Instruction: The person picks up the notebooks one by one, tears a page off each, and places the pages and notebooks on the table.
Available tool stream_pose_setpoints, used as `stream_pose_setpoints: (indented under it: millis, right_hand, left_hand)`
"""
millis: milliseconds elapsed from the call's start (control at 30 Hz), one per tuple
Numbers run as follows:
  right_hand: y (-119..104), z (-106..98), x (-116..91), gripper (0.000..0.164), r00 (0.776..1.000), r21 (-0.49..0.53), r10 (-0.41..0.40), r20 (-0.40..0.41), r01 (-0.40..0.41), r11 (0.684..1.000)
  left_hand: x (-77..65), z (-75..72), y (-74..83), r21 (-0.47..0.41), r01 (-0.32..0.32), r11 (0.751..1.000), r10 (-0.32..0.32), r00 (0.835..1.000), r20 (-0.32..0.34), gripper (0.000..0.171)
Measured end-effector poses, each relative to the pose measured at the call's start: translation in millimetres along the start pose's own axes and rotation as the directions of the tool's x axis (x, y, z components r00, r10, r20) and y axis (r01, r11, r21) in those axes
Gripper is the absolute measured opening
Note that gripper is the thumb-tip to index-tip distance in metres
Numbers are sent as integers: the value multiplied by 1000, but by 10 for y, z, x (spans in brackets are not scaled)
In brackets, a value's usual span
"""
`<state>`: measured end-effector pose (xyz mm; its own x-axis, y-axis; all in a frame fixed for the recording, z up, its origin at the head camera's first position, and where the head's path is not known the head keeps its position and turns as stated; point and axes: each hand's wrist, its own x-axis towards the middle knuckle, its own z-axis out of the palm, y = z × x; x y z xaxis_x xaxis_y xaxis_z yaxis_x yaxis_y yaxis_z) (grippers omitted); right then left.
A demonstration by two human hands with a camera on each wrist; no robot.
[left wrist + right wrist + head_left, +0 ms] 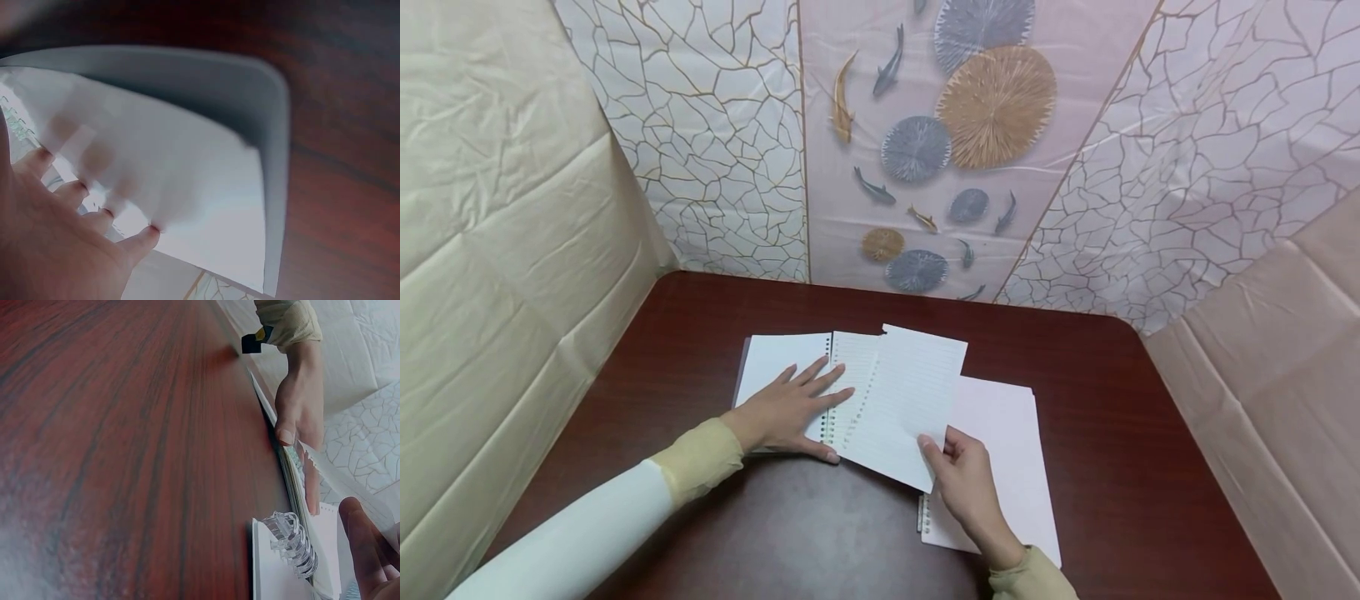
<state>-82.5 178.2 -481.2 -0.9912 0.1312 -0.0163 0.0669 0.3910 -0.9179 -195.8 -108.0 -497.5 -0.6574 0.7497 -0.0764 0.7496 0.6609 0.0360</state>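
Note:
A spiral notebook (775, 362) lies open on the table, a blank page at left and lined pages (850, 350) at right. My left hand (792, 410) rests across it with fingers spread straight over the ring binding; the left wrist view shows those fingers on the white page (200, 206), above a grey cover (272, 187). My right hand (968, 479) pinches the lower right corner of a lined loose-leaf sheet (917, 392), thumb on top. This sheet has a ragged punched left edge, also seen in the right wrist view, and overlaps the notebook's right pages.
A second ring-bound notebook (1003, 442) with a pale page up lies at the right, partly beneath the sheet and right hand. Its clear rings (294, 544) show in the right wrist view. The dark red table (1112, 450) meets fabric-covered walls (497, 233) on three sides.

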Motion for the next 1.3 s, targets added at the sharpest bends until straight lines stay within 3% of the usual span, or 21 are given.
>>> stream_pose_setpoints:
  millis: [333, 567, 867, 1300]
  right_hand:
    - [-38, -18, 8, 18, 1000, -21, -9, 6, 9, 1000]
    - [-38, 3, 18, 26, 1000, 1, 10, 23, -10, 1000]
    - [-34, 6, 23, 26, 1000, -8, 16, 11, -16, 1000]
    - [-66, 10, 52, 26, 999, 19, 5, 40, -6, 1000]
  left_hand:
    - [15, 3, -28, 20, 13, 1000, -13, 1000, -8, 112]
    - [13, -12, -30, 29, -1, 1000, 1, 1000, -15, 112]
    - [50, -40, -57, 96, -3, 995, 5, 1000, -21, 116]
    - [124, -52, -152, 76, -19, 997, 20, 1000, -21, 116]
